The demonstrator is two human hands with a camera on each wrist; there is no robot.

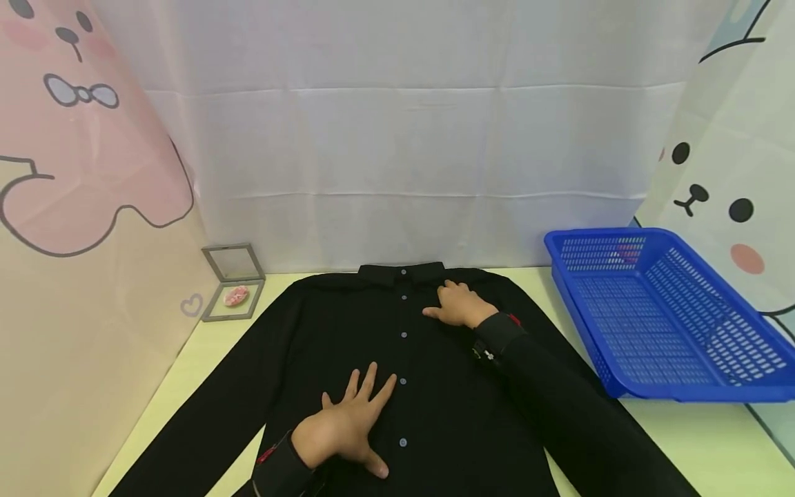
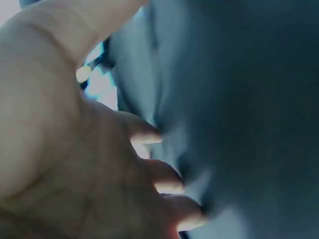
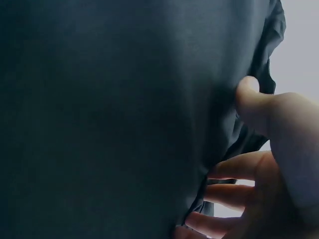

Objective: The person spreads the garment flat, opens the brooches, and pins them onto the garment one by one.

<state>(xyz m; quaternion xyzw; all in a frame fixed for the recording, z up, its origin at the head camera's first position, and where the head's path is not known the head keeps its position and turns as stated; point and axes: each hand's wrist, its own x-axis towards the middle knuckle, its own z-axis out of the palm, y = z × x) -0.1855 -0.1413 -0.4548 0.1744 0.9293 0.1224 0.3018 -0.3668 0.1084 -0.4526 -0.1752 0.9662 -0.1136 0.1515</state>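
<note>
A black button-up shirt (image 1: 348, 324) lies spread out front up, collar (image 1: 404, 274) toward the back wall and sleeves angled down to both sides. My left hand (image 1: 344, 428) is over the lower front, left of the button line, with fingers spread and thumb out. Fingertips of that hand meet the dark cloth (image 2: 239, 109) in the left wrist view. Up at the shoulder area, right of the buttons, my right hand (image 1: 461, 304) has its fingers extended and touching the fabric. The right wrist view shows its thumb (image 3: 254, 107) apart from the other fingers, against the shirt.
A blue plastic basket (image 1: 584, 345) stands at the right beside the shirt. At the back left sits a small grey-framed open case (image 1: 228, 317) with a pink oval object (image 1: 236, 296) in it. White cloth (image 1: 397, 152) hangs behind the pale yellow table (image 1: 702, 435).
</note>
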